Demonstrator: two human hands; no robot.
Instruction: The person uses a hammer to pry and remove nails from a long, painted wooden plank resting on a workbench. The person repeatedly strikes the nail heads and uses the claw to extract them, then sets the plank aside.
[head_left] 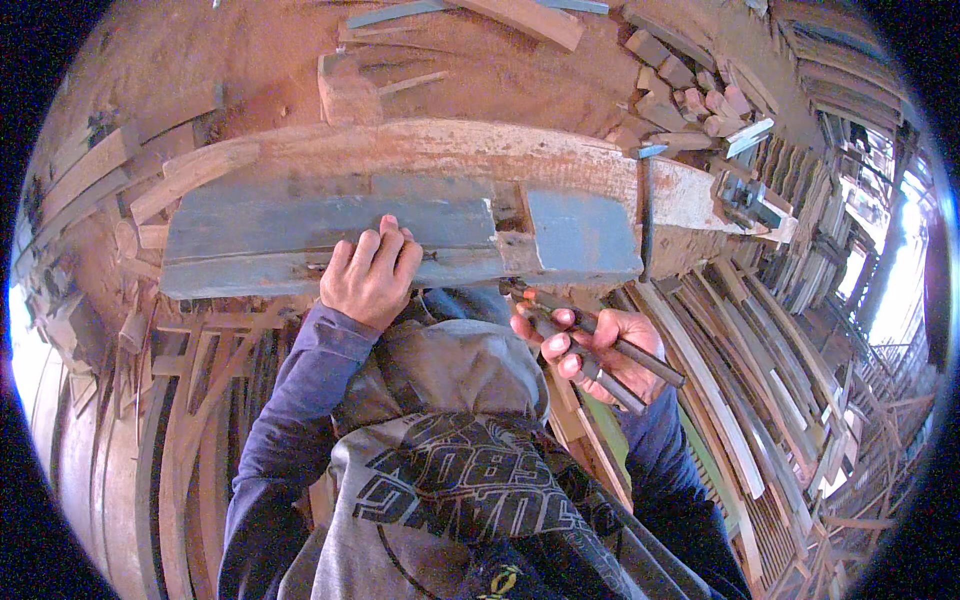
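A weathered blue-grey wooden board (270, 225) lies across in front of me. My left hand (372, 270) grips its near edge, fingers bent over onto the upper face. In my right hand (610, 345) is a pair of pliers (612, 388) with dark handles, which are spread apart in the hand. An orange patch shows near the joint of the pliers. Their head reaches the board's near edge, beside a bare brown gap (514, 225) in the blue paint. The jaw tips are too small and dark to tell what they hold, if anything.
A long, pale, worn beam (480, 140) runs behind the board, with a dark upright bar (645, 215) at its right. Stacked planks (720, 370) lie to the right and wooden frames (215, 370) to the left. Cut wood blocks (690, 95) are heaped on reddish ground.
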